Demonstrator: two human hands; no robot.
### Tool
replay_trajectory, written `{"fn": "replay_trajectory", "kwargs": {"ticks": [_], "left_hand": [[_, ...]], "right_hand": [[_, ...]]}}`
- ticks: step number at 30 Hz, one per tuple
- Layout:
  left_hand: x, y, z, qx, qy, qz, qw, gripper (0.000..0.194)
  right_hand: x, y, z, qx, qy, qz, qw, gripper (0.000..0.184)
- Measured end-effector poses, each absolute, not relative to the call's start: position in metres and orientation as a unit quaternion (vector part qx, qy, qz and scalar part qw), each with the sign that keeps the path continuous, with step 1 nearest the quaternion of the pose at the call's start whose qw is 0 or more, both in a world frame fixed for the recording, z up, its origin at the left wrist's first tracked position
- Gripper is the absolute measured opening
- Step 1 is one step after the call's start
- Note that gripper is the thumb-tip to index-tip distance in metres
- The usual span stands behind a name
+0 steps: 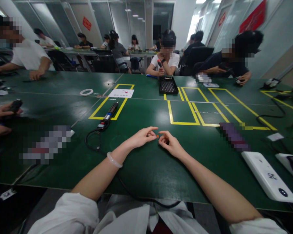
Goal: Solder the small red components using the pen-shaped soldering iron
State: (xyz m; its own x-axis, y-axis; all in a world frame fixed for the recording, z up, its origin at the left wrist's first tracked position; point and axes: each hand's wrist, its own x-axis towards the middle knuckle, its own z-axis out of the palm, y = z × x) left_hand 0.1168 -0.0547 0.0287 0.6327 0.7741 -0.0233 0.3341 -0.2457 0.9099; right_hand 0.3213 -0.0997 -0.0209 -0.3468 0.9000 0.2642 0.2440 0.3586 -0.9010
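A small orange piece, too small to name, sits between the fingertips of both hands, just over the green table. My left hand comes in from the left with thumb and fingers pinched at this piece. My right hand meets it from the other side, index finger reaching forward and the remaining fingers curled toward the thumb. Whatever its fingertips pinch is partly hidden. An electric screwdriver with a black cable lies on the table to the left of my hands.
Yellow tape outlines mark the green table. A black tray stands ahead, before a seated person. White paper and a tape roll lie at left. A white power bank lies right. Other people sit around.
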Motion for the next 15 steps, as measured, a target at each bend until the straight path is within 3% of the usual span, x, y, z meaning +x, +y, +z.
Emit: {"fn": "replay_trajectory", "kwargs": {"ticks": [6,15], "left_hand": [[0.121,-0.064,0.016,0.744,0.342,0.212,0.533,0.051],[0.123,-0.069,0.009,0.756,0.362,0.262,0.478,0.017]], "right_hand": [[0.319,-0.101,-0.019,-0.407,-0.747,0.356,0.386,0.013],[0.320,-0.100,-0.019,-0.430,-0.727,0.359,0.398,0.013]]}}
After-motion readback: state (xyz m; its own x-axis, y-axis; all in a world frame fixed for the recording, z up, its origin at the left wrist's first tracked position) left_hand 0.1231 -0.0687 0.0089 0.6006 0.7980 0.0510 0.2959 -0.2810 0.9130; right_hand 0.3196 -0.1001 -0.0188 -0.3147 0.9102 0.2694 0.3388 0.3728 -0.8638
